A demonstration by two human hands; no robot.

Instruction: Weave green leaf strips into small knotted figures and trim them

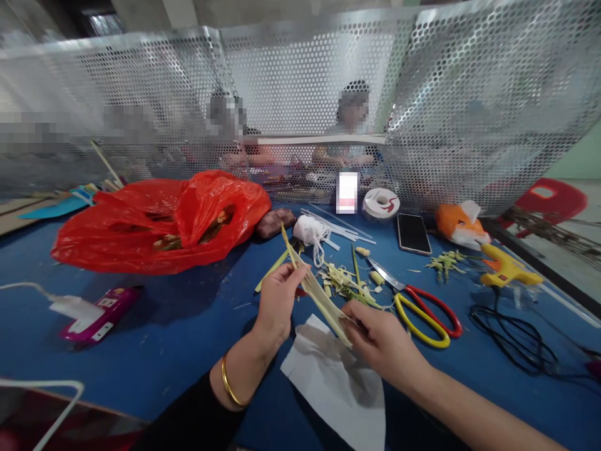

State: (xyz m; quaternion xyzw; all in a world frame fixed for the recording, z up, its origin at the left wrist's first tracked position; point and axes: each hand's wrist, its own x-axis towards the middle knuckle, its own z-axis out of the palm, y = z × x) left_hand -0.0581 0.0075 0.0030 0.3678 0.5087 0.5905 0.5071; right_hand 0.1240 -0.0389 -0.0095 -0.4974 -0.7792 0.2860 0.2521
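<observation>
Both my hands grip one pale yellow-green palm leaf strip [313, 287] above the blue table [188, 313]. My left hand [278, 302], with a gold bangle at the wrist, pinches its upper part with closed fingers. The fingers of my right hand [378, 338] are closed on its lower end. The strip slants from upper left to lower right. A sheet of white paper [338, 382] lies on the table just under my hands. Leaf cuttings [345, 282] are scattered right behind the strip.
Scissors with red and yellow handles [422, 307] lie right of my hands, then a yellow glue gun [507, 269] and black cable [511, 338]. A red plastic bag [159, 219], white thread [310, 232], tape roll [380, 203], phone [413, 233] and pink power strip [101, 310] also lie about. People sit behind the perforated screen [300, 100].
</observation>
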